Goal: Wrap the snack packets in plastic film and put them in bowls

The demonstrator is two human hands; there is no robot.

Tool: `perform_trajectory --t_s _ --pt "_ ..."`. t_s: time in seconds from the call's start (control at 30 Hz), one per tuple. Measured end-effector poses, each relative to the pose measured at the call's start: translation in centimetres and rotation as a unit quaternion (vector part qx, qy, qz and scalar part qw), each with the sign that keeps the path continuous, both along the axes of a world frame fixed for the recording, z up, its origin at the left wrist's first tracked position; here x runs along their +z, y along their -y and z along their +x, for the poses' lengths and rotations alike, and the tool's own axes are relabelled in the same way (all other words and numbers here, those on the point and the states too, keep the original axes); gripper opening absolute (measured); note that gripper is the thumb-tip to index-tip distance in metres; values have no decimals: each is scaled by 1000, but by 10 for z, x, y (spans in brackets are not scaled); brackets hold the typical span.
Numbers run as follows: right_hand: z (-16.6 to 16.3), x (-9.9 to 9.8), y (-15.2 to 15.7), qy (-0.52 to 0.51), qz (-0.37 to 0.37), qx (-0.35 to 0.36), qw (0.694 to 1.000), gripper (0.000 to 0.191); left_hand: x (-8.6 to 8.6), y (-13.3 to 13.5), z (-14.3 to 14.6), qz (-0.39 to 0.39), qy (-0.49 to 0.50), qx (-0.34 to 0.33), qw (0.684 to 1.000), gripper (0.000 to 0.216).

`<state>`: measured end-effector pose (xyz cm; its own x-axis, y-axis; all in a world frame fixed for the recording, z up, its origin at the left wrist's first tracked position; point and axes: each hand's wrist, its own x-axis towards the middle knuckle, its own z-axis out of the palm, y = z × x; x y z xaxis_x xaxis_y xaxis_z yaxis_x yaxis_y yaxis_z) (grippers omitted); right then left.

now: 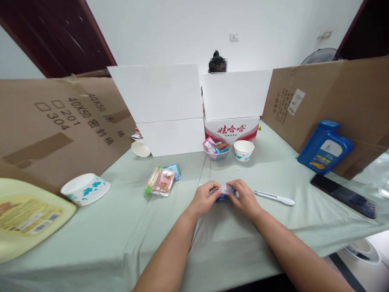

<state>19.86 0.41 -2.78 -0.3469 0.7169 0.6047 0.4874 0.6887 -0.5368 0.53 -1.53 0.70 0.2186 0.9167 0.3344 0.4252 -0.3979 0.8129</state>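
Observation:
Both hands meet over the cloth near the middle of the table. My left hand (207, 196) pinches the left side of a small clear plastic packet with something dark blue in it (224, 194). On the opposite side, my right hand (243, 198) has its fingers closed on the same packet. Its contents are partly covered by my fingers and too small to name. Just right of my right hand lies a white utility knife (275, 197). To the left are a pink snack packet (164, 181), a bundle of thin sticks (153, 180) and a blue packet (174, 170).
A clear bowl of wrapped snacks (217, 155) and a paper bowl (244, 150) stand ahead. Another paper bowl (86, 189) and a yellow jug (30, 219) are left. A blue bottle (326, 148) and a phone (343, 195) lie right. Cardboard (331, 109) borders the table; a person sits behind.

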Motion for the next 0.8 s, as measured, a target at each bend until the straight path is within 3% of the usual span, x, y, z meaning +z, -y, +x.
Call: perform_trajectory --t_s 0.13,0.27,0.33,0.4,0.5,0.57,0.67,0.8 --pt "9 -2 -9 -76 -20 -94 992 8 2 -1 -2 -33 -14 -34 999 15" --pt "20 -5 -20 -162 -42 -172 971 12 9 1 -5 -8 -39 -27 999 13" --pt "24 -4 -22 -211 -31 -227 950 19 16 9 -4 8 -52 -90 995 13" --pt "28 0 -18 -240 21 -253 937 23 22 21 1 12 -83 -199 976 16" --pt "29 9 -5 -210 117 -175 955 23 27 38 11 -8 -173 -328 929 10" --pt "28 14 6 -139 134 -76 978 24 26 45 17 -23 -235 -343 909 13" --pt "25 20 16 -27 111 44 993 31 25 46 19 -35 -263 -291 919 32" --pt "24 22 17 82 87 105 987 37 22 34 14 -10 -245 -151 958 14"
